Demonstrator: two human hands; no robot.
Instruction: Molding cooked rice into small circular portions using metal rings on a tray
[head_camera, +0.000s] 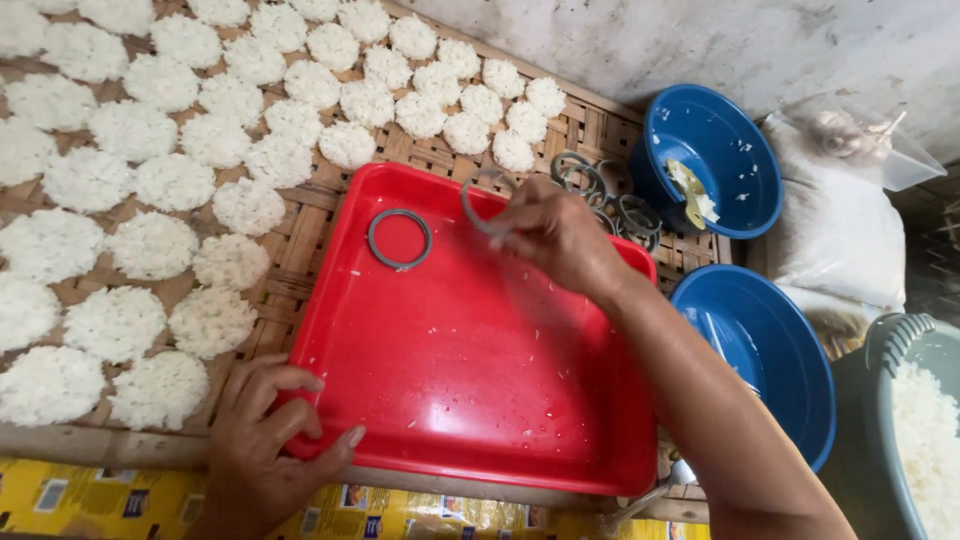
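A red square tray (470, 380) lies on a woven bamboo mat (300, 240). One grey ring mould (399, 238) rests in the tray's far left corner. My right hand (560, 235) reaches over the tray's far edge and grips a second grey ring (485, 205), blurred by motion. My left hand (262, 440) holds the tray's near left corner, thumb on the rim. A pile of more grey rings (600, 195) sits on the mat just beyond the right hand.
Several round white rice discs (180, 180) cover the mat at the left. At the right stand two blue bowls (715, 160) (770, 350), a white sack (835, 235), a clear plastic bag (860, 135) and a grey colander of rice (920, 420).
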